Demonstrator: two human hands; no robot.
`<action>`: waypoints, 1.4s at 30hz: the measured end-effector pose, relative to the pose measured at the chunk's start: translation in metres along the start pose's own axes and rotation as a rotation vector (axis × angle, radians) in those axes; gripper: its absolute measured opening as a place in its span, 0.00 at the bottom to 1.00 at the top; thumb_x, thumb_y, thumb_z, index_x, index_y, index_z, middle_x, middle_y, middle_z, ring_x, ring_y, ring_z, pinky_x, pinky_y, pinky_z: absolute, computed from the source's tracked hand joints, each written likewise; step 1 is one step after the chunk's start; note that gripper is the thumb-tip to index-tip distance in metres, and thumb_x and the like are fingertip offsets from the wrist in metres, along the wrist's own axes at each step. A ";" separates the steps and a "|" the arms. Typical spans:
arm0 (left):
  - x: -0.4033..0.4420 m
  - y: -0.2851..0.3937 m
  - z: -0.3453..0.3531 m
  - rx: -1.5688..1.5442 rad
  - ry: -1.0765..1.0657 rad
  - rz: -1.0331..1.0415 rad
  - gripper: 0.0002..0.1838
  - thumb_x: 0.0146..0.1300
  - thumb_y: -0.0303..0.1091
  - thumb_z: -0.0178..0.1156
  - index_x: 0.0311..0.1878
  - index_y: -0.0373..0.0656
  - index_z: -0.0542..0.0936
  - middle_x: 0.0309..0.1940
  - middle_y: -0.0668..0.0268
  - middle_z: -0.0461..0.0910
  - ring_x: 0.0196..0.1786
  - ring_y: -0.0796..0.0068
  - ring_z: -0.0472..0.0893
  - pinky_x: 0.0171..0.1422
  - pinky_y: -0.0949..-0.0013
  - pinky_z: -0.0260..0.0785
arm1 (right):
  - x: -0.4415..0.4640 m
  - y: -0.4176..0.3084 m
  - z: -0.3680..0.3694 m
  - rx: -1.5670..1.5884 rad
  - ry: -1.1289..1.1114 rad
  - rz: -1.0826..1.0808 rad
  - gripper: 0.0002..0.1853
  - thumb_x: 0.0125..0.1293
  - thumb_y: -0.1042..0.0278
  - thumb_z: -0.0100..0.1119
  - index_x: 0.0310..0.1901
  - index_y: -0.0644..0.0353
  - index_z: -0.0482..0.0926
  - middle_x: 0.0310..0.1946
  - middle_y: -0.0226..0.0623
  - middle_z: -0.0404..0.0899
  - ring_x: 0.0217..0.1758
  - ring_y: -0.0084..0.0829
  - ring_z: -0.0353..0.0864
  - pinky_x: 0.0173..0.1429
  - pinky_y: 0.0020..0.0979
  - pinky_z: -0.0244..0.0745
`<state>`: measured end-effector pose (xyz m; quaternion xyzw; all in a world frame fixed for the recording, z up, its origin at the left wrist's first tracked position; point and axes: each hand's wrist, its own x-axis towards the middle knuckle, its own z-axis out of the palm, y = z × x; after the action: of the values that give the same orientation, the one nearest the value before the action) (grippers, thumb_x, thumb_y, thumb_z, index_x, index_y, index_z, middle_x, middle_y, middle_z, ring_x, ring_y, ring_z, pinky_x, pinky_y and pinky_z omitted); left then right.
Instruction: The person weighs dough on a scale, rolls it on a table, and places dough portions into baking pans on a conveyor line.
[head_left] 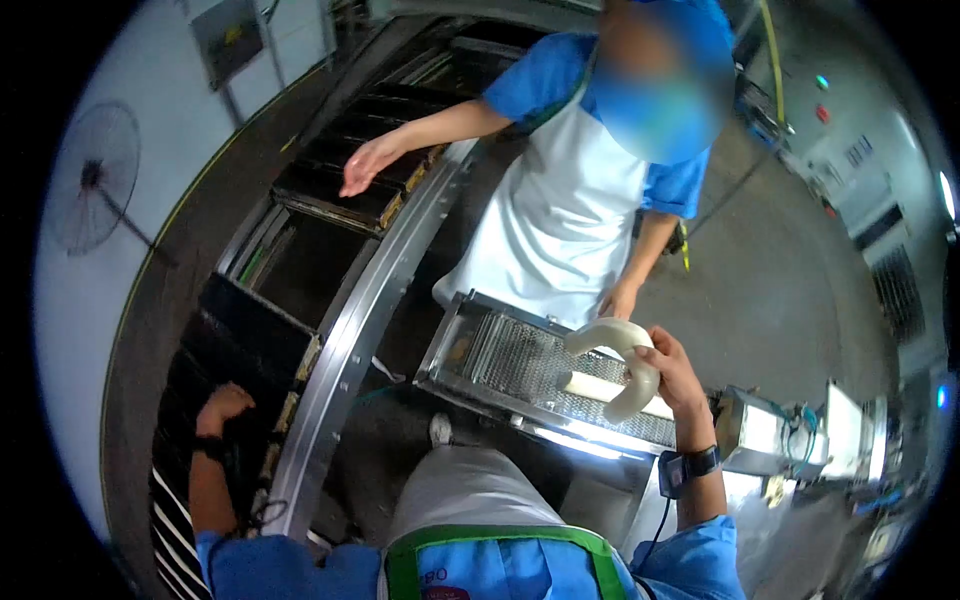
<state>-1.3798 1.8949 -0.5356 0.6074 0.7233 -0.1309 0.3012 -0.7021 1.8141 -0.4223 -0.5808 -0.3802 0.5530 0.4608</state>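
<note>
My right hand [670, 372] is closed round one side of a thick white C-shaped roll [632, 345], smooth and dough-like, held above a metal mesh conveyor [510, 352]. A straight white roll [600, 387] lies on that mesh, partly behind the held one. On the left, my left hand [228, 402] is over the black trays [258, 325] of a long line, its fingers curled. Whatever those fingers may hold is hidden.
Across the mesh conveyor stands a co-worker in a white apron [550, 220], one hand [372, 165] over the trays, the other [620, 300] by the mesh. A metal rail [350, 325] edges the tray line. A fan [92, 175] stands at the left wall.
</note>
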 end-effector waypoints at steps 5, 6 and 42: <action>-0.082 0.081 -0.041 0.144 0.419 -0.074 0.13 0.52 0.37 0.48 0.26 0.37 0.76 0.29 0.52 0.75 0.35 0.51 0.73 0.37 0.58 0.65 | 0.011 -0.015 0.020 0.030 -0.123 -0.032 0.18 0.50 0.66 0.54 0.40 0.66 0.64 0.32 0.39 0.69 0.30 0.26 0.74 0.32 0.25 0.75; -0.087 0.093 -0.043 0.009 0.488 -0.036 0.14 0.53 0.38 0.48 0.32 0.36 0.76 0.33 0.53 0.75 0.37 0.54 0.73 0.42 0.59 0.64 | 0.015 -0.018 0.033 0.045 -0.152 -0.056 0.18 0.50 0.66 0.54 0.40 0.66 0.64 0.32 0.39 0.70 0.29 0.26 0.74 0.32 0.25 0.75; 0.023 0.078 0.087 -0.922 0.411 0.436 0.33 0.33 0.08 0.37 0.49 0.43 0.65 0.57 0.47 0.52 0.61 0.52 0.52 0.63 0.65 0.42 | 0.258 0.110 0.408 -1.334 -0.163 -0.723 0.11 0.54 0.69 0.44 0.39 0.59 0.72 0.40 0.44 0.70 0.37 0.41 0.72 0.40 0.36 0.68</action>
<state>-1.2828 1.8824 -0.6034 0.5614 0.6072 0.3860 0.4088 -1.0889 2.0745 -0.5879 -0.5331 -0.8329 0.0621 0.1352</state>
